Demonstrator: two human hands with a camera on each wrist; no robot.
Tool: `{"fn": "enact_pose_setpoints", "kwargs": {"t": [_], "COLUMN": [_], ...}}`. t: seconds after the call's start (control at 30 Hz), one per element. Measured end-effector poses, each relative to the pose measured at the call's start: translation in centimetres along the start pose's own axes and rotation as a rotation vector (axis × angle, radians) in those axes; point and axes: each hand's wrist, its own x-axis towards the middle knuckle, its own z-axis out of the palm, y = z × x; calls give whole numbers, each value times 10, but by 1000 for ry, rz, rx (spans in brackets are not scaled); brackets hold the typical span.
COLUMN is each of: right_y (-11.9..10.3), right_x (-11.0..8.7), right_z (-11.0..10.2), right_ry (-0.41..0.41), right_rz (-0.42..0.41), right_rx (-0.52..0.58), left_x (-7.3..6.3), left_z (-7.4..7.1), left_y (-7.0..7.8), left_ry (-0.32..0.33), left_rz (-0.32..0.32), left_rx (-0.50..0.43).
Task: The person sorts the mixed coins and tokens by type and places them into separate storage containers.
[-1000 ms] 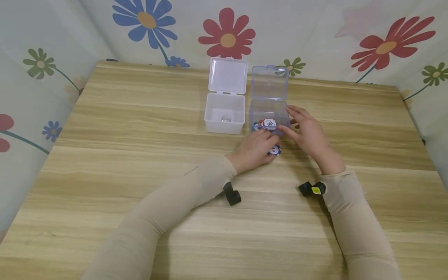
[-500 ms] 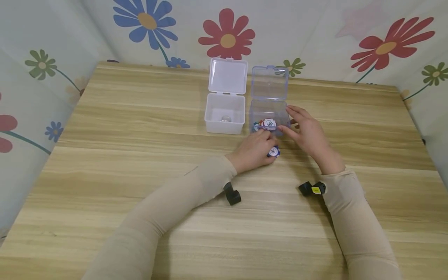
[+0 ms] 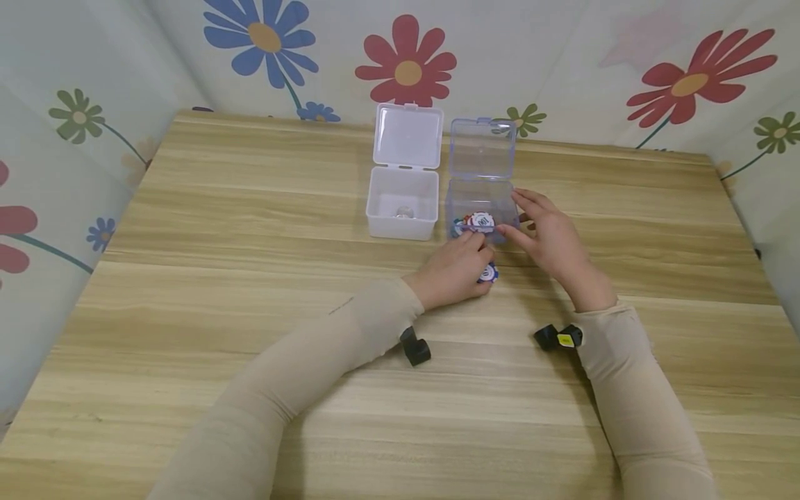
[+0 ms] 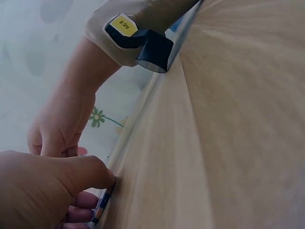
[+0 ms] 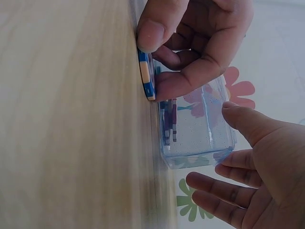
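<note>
My left hand grips the edge of a blue-and-white poker chip, thumb and fingers on its rim, low over the table in front of a clear plastic box. The right wrist view shows the chip on edge to the camera, its rim banded blue and cream. Several chips lie inside the clear box, the top one white-faced. At the box's right side, my right hand holds it, with the thumb at the front corner and fingers farther back.
A white plastic box with its lid up stands left of the clear one, a small shiny round piece inside. The clear box's lid is raised too. Behind the wooden table hangs a flowered cloth.
The blue-and-white chip has shifted slightly toward me and to the left in my left hand. The right hand and both boxes stay in place.
</note>
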Motion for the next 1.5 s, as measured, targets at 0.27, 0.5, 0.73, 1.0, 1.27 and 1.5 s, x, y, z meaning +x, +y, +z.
{"fn": "enact_pose_setpoints", "kwargs": {"t": [0.27,0.5,0.73,1.0,1.27,1.5], "right_y": [0,0,0,0,0,2], "right_x": [0,0,0,0,1,1], "right_z": [-1,-1,0,0,0,0], "right_ry": [6,10,12,11,10,22], "right_rz": [-10,-16,-16,-19,-21,-31], "right_rx": [3,-5,-2,-5,0,2], "left_x": [0,0,-1,0,-2,-5], "left_z": [-5,-8,-11,-19,-31,-40], "left_y": [-2,-4,-1,1,-1,-3], "left_ry": [-46,-72,-72,-43,-7,79], "left_rz": [-4,-10,-3,5,-3,-30], "left_rx": [-25,-23,8,14,-50,-91]}}
